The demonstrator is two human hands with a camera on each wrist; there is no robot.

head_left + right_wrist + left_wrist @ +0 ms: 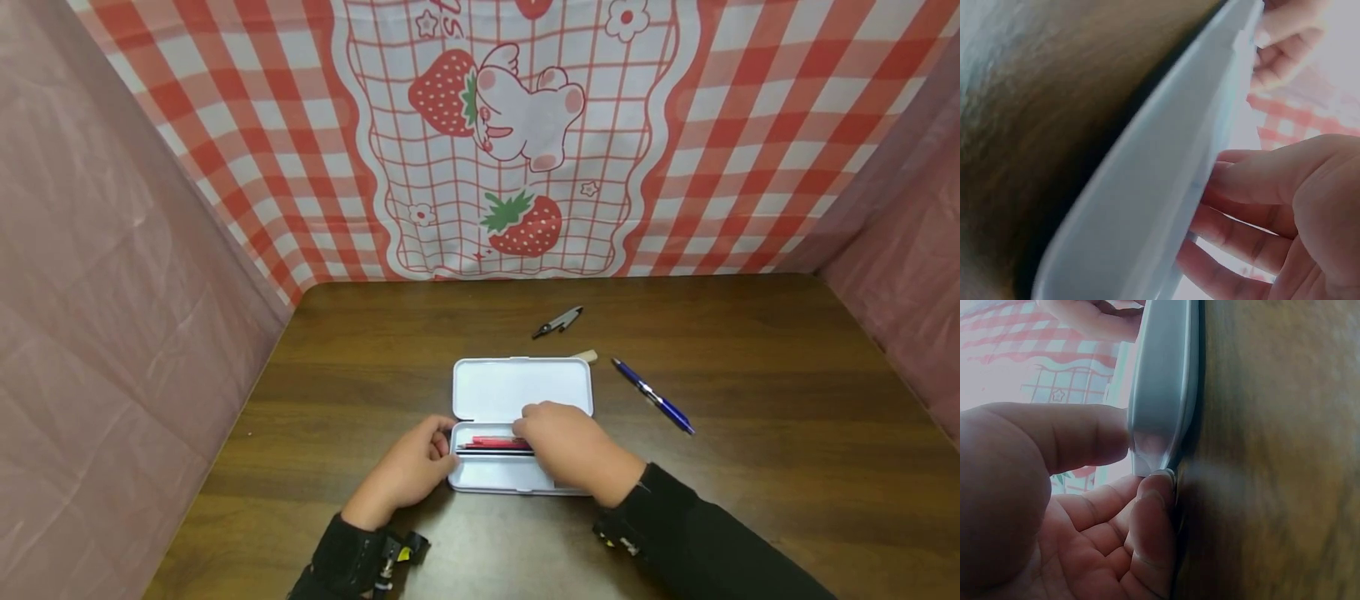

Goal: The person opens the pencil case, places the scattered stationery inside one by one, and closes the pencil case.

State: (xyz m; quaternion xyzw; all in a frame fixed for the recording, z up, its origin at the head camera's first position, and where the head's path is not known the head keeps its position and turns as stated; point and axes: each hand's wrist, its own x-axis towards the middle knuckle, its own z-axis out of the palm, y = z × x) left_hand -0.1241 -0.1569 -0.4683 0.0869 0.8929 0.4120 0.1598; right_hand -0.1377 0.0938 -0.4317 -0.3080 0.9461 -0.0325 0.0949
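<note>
Checked cloth (750, 150) hangs behind the wooden surface (345, 358). Left hand (405, 468) grips the adjacent end of an open pencil case (495, 475); right hand (566, 446) is over its interior, hold cannot be determined. Red pencils (497, 443) lie between both hands; blue pen (654, 397), right of the right hand.

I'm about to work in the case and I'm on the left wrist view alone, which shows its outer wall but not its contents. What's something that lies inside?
Observer: In the case there's a red pencil, lying lengthwise.
Operator: Can you see all of that pencil?
Observer: No, the right hand covers its right end in the head view.
Operator: And what's on the table to the right of the case?
Observer: A blue pen, lying at a slant.
</note>
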